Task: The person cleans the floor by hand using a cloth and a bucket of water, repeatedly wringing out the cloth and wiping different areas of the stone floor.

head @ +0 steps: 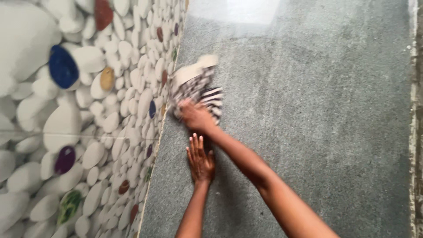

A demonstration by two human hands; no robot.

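Note:
My right hand (194,116) presses on a striped black-and-white cloth (198,86), which lies on the grey speckled stone surface (299,110) right beside the wall. The cloth is blurred by motion. My left hand (200,161) lies flat on the stone with its fingers together, just below and apart from my right hand. It holds nothing.
A wall tiled with a pebble pattern (79,114), white stones with a few coloured ones, runs along the left. The joint between wall and stone (156,150) slants from top centre to bottom left. A rough pale edge (413,119) borders the stone at the far right.

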